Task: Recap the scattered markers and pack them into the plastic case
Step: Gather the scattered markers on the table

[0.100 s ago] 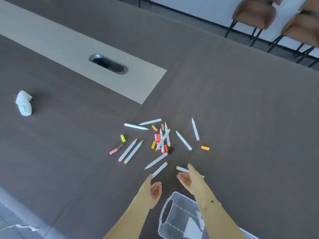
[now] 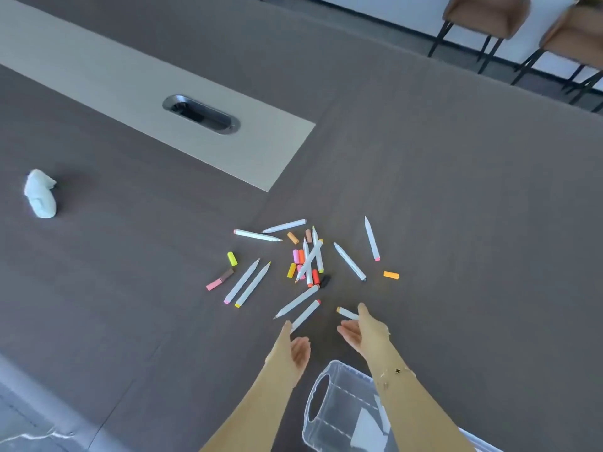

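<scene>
Several white uncapped markers (image 2: 308,261) lie scattered on the dark table, with loose coloured caps among them: an orange cap (image 2: 391,275), a yellow cap (image 2: 232,258), a pink and brown pair (image 2: 220,280). My left hand (image 2: 293,349) hovers palm inward near a red-ended marker (image 2: 306,315), fingers relaxed, holding nothing. My right hand (image 2: 362,331) faces it, open, just beside an orange-ended marker (image 2: 347,313) that it partly hides. The clear plastic case (image 2: 329,406) lies near the table's front edge, between and under my forearms.
A crumpled white tissue (image 2: 40,197) lies at the far left. A light inlay strip with an oval cable port (image 2: 200,114) crosses the table behind the markers. Brown chairs (image 2: 486,14) stand beyond the far edge.
</scene>
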`<action>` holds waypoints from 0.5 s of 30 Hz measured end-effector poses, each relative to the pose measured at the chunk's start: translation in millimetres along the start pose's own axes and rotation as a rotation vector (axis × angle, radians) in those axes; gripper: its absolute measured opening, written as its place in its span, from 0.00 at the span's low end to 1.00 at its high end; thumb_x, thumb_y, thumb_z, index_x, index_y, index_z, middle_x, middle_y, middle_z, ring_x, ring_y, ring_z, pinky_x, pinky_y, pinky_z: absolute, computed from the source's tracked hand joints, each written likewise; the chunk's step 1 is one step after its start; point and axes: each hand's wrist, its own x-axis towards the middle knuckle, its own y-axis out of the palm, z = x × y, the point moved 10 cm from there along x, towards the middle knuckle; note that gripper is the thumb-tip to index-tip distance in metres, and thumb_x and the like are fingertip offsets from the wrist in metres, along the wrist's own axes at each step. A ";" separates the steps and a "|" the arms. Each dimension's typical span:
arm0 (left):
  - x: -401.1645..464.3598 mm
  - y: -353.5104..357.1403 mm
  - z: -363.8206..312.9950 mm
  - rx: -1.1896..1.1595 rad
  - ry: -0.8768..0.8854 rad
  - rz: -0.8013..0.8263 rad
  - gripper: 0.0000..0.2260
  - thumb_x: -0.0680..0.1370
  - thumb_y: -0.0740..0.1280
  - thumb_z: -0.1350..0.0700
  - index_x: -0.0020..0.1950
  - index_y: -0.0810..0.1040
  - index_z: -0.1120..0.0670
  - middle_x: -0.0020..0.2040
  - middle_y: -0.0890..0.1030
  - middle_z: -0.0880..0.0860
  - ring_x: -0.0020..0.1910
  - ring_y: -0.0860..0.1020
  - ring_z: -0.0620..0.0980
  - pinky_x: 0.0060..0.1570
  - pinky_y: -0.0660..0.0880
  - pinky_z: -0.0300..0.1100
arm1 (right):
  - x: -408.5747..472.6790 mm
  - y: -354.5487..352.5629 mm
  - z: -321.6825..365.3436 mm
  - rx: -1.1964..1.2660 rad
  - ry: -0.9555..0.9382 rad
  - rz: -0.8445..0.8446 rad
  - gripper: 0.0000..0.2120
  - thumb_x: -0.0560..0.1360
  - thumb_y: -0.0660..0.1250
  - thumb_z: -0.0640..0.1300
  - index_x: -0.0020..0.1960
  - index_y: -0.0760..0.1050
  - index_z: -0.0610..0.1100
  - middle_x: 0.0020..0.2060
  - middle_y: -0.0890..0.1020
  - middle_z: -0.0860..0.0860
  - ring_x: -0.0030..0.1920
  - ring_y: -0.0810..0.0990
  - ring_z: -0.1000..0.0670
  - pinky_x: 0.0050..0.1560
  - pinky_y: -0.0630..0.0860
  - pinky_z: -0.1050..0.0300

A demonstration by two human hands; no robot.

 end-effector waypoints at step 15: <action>-2.2 19.6 -21.4 0.100 0.162 -0.075 0.14 0.82 0.55 0.56 0.65 0.70 0.62 0.48 0.80 0.58 0.53 0.78 0.55 0.54 0.73 0.47 | 4.2 -3.6 30.6 -0.283 -0.252 -0.178 0.12 0.78 0.62 0.48 0.45 0.75 0.38 0.38 0.81 0.44 0.34 0.81 0.49 0.36 0.79 0.59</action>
